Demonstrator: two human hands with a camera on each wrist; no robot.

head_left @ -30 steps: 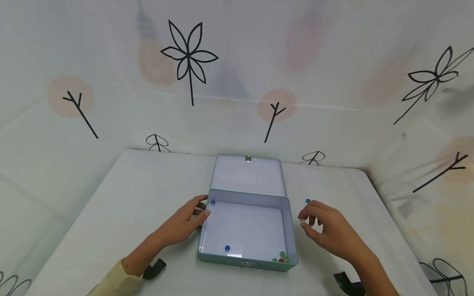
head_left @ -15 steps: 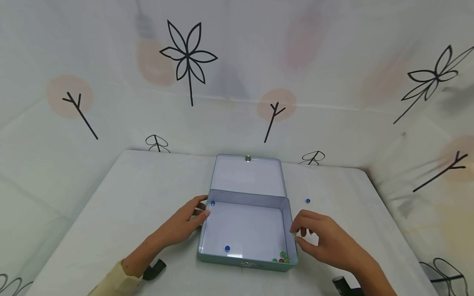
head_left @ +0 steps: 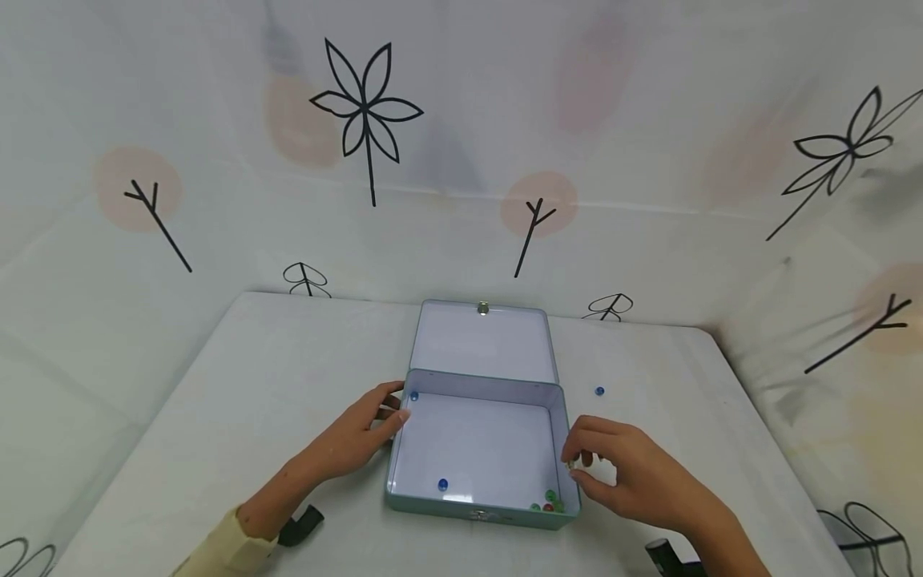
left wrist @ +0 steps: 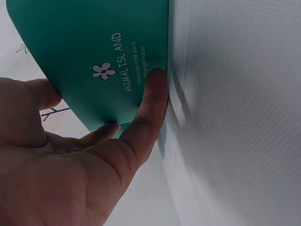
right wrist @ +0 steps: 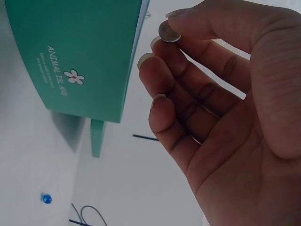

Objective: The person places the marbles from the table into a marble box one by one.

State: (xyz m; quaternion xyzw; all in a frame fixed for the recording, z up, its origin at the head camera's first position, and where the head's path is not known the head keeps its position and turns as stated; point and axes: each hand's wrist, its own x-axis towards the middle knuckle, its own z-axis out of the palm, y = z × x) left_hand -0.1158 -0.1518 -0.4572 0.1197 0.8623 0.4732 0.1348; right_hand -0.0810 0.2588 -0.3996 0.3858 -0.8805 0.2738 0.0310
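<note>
An open tin box, green outside and pale inside, stands with its lid laid back behind it. My left hand rests on its left wall, extended fingers against the green side and thumb at the rim. My right hand pinches a small clear round bead between thumb and fingertips, right at the box's right rim. Inside lie a blue bead near the front, another blue one at the back left, and a red bead among green beads in the front right corner.
A further blue bead lies on the white tabletop, right of the box and beyond my right hand. Dark wrist-camera mounts sit at both wrists. A patterned cloth wall rises behind the table.
My right hand has moved left and toward me, carrying the clear bead from the table beside the box to its right rim. My left hand and the box have stayed put.
</note>
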